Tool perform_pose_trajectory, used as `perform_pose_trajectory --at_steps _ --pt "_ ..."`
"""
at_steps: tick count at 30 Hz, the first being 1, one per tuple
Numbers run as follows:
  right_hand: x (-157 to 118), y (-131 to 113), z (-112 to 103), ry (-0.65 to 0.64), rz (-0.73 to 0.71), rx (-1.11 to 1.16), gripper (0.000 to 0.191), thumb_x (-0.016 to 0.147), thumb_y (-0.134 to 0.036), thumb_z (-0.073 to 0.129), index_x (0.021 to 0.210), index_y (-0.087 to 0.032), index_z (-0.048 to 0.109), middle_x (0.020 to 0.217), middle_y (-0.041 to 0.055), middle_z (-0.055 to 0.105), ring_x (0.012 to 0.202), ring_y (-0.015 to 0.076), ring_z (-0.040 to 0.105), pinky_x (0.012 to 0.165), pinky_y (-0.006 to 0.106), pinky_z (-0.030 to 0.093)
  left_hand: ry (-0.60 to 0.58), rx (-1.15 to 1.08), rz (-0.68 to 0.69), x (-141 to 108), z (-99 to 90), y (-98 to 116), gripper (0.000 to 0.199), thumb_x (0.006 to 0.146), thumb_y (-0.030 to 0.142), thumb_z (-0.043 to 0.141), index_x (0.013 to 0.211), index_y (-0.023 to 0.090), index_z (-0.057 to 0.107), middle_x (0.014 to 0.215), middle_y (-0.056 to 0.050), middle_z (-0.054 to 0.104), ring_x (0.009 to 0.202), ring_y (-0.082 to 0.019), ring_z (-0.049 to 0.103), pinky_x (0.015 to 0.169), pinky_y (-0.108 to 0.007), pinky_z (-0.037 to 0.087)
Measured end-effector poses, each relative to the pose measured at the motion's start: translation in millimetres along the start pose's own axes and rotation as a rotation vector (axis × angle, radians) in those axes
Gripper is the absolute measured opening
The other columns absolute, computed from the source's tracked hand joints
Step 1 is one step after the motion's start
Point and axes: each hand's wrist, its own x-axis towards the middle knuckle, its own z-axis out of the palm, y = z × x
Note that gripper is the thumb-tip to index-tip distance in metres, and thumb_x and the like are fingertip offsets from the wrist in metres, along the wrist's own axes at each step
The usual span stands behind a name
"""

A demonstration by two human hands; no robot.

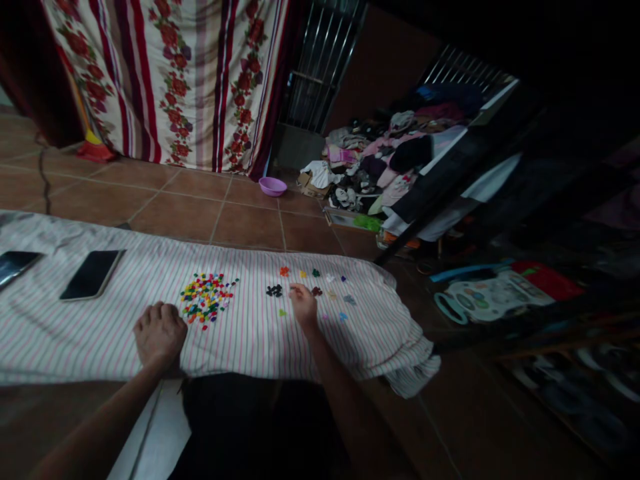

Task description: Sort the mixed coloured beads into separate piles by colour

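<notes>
My left hand [159, 333] rests palm down on the striped cloth [240, 347], fingers loosely bent and holding nothing visible. Just beyond it lies a mixed pile of small coloured beads [205, 297]. Over the sorted groups, my right hand [304, 307] has its fingertips drawn together; whatever is between them is too small to make out. Black beads [275, 291] lie to its left, brown beads [317, 291] at its right edge. Around it are little clusters of orange beads [285, 271], dark green beads [316, 273], grey beads [349, 300], blue beads [343, 317] and light green beads [283, 313].
Two dark phones, one a whole slab [93, 275], the other a phone [17, 267] cut by the frame, lie at left. Beyond the cloth stand a purple basin [273, 187], a floral curtain [195, 87] and a clothes heap [380, 157] on the tiled floor.
</notes>
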Motion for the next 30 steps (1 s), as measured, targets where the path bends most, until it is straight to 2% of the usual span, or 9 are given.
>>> perform_pose_trajectory --at_steps 3,6,8,12,19,30 --pt "40.5 24.0 -24.2 0.058 0.097 -0.054 0.029 0.073 -0.025 0.050 0.091 -0.017 0.071 0.082 0.0063 0.073 0.074 0.0179 0.067 0.072 0.028 0.054 0.000 0.005 0.000 -0.2 0.6 0.8 0.030 0.090 0.028 0.034 0.098 0.016 0.060 0.114 -0.015 0.061 0.116 -0.029 0.049 0.091 -0.041 0.036" --pt "71.4 43.3 -41.5 0.046 0.238 -0.133 0.033 0.073 -0.024 0.048 0.095 -0.014 0.071 0.072 0.0052 0.071 0.056 0.0162 0.063 0.057 0.026 0.051 0.006 0.003 -0.003 -0.4 1.0 1.2 0.030 0.091 0.028 0.032 0.097 0.016 0.060 0.116 -0.014 0.061 0.117 -0.029 0.049 0.093 -0.041 0.035" --pt "86.0 53.8 -47.7 0.041 0.285 -0.168 0.035 0.073 -0.023 0.048 0.097 -0.013 0.071 0.070 0.0049 0.071 0.052 0.0156 0.061 0.052 0.025 0.049 0.006 0.004 -0.007 -0.1 2.2 0.8 0.030 0.091 0.028 0.032 0.096 0.017 0.059 0.117 -0.014 0.061 0.118 -0.029 0.049 0.094 -0.041 0.035" --pt "106.6 69.0 -50.8 0.057 0.282 -0.231 0.028 0.069 -0.017 0.049 0.085 -0.015 0.072 0.075 0.0080 0.073 0.067 0.0186 0.065 0.063 0.027 0.053 -0.011 0.012 -0.007 1.4 5.1 -0.5 0.029 0.091 0.029 0.034 0.098 0.017 0.059 0.118 -0.014 0.060 0.121 -0.029 0.048 0.095 -0.041 0.035" --pt "129.1 81.8 -46.4 0.007 0.209 -0.328 0.032 0.063 -0.012 0.049 0.083 -0.017 0.073 0.081 0.0095 0.073 0.085 0.0230 0.068 0.085 0.035 0.052 -0.007 0.014 -0.018 2.3 5.1 0.8 0.028 0.091 0.028 0.035 0.099 0.017 0.059 0.120 -0.013 0.061 0.121 -0.030 0.049 0.096 -0.042 0.036" --pt "130.7 88.6 -38.4 -0.109 0.128 -0.409 0.038 0.062 -0.008 0.045 0.083 -0.019 0.075 0.087 0.0077 0.073 0.090 0.0218 0.067 0.090 0.034 0.050 -0.007 0.027 -0.018 2.6 9.7 -0.7 0.027 0.089 0.027 0.037 0.101 0.017 0.059 0.125 -0.013 0.059 0.124 -0.030 0.046 0.098 -0.043 0.036"
